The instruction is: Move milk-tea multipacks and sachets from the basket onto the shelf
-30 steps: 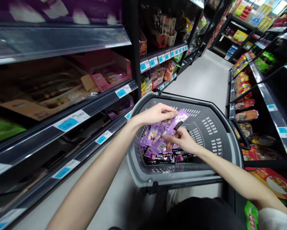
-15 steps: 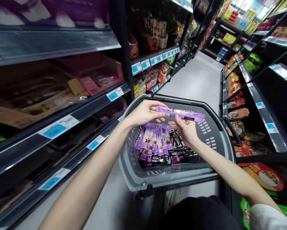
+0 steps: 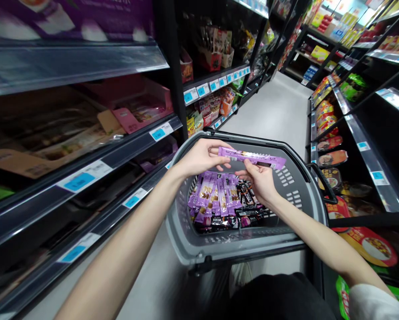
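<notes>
Between my two hands I hold one long, narrow purple snack packet [image 3: 257, 156] above a grey shopping basket [image 3: 186, 249]. My left hand [image 3: 206, 155] pinches its left end between thumb and fingers. Lower along the strip, my right hand [image 3: 261, 178] grips it with the thumb on top. Inside the basket, several purple snack packets [image 3: 216, 193] lie side by side to the left. Black snack packets [image 3: 224, 222] lie below and to the right of them, partly under my right hand.
Shelves with a price-label rail [image 3: 86, 175] run close along the left, holding a pink open box [image 3: 142, 113] and a cardboard tray [image 3: 46, 153]. On the right, another shelf [image 3: 373, 164] carries packaged food. The aisle floor [image 3: 269, 106] stretches ahead. The basket handle [image 3: 326, 186] sticks out at right.
My hands and the purple packet stay almost in place above the basket. The whole view has shifted very slightly, with the shelves a little further right.
</notes>
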The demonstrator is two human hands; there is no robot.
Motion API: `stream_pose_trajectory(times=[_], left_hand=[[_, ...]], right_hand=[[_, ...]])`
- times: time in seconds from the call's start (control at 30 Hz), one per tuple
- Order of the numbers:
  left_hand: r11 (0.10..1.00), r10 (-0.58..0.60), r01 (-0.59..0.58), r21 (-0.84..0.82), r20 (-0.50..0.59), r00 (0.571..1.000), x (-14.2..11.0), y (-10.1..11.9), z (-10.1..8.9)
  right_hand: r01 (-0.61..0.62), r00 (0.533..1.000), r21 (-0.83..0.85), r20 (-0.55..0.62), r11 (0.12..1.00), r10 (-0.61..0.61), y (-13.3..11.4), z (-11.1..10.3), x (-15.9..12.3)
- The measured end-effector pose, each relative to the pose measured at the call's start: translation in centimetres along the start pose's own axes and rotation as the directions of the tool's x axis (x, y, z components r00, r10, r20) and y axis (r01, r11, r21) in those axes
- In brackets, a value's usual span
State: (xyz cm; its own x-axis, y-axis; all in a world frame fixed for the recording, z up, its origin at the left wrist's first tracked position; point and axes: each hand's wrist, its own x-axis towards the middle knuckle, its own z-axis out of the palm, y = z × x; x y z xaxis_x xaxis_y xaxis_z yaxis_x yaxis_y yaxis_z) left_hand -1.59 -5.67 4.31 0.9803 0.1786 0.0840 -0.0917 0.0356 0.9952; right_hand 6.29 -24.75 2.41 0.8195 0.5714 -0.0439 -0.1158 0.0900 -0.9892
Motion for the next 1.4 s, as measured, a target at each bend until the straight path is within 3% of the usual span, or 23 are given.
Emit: stream_pose_trajectory(times=[0.53, 0.67, 0.93, 1.23, 1.4], left_hand=[[0.999, 0.024, -0.024, 0.027, 0.020, 1.000, 0.1, -0.5, -0.3], [1.000, 0.014, -0.015, 0.012, 0.067, 0.998, 0.3, -0.8, -0.4], [0.995, -0.102, 0.101, 0.023, 0.069, 0.992, 0.7, -1.2, -0.7], [0.980, 0.120, -0.127, 0.155, 0.052, 0.991, 0.6, -0.9, -1.0], [0.979, 0.110, -0.109, 0.172, 0.005, 0.994, 0.6, -0.7, -1.0]], right_hand=[[0.009, 1.000, 0.031, -0.003, 0.999, -0.009, 0.0, 0.0, 0.0], [0.012, 1.000, 0.023, -0.001, 1.000, -0.012, 0.1, -0.2, 0.1], [-0.003, 1.000, 0.063, 0.025, 0.998, 0.001, -0.2, 0.1, -0.3], [0.028, 0.998, 0.247, -0.066, 0.969, -0.012, -0.5, 0.5, -0.3], [0.031, 0.998, 0.266, -0.054, 0.963, -0.017, -0.7, 0.4, -0.3]])
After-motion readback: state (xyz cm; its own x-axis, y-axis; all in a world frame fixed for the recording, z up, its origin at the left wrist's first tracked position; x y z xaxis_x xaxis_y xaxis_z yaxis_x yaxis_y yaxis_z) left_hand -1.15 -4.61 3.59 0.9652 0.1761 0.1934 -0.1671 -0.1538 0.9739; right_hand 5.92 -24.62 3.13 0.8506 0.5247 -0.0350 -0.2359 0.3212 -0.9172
